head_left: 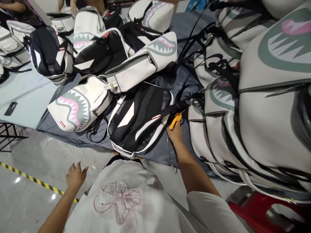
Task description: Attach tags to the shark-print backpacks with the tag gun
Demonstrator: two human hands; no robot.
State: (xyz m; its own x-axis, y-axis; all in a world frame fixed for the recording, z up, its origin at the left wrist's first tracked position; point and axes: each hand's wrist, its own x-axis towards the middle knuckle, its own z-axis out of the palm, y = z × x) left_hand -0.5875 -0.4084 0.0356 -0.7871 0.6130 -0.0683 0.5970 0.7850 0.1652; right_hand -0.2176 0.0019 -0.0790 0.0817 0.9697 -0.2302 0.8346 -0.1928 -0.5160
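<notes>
My right hand (175,132) is closed around a small orange tool (176,121) at the right side of a black and white backpack (143,113), which lies straps up on the grey cloth. A thin pale strip hangs down below that hand. My left hand (76,176) hangs in the air over the floor, fingers apart and holding nothing. Left of the black and white backpack lies a cream backpack (73,106) with a shark-mouth print. Another cream one (145,61) rests on its side just behind.
Cream shark-print backpacks (274,119) are stacked at the right, above a red stool (259,210). More bags (51,53) cover the back of the table. A dark phone-like object (11,108) lies at the left. Another person's hands (73,5) show at the top left.
</notes>
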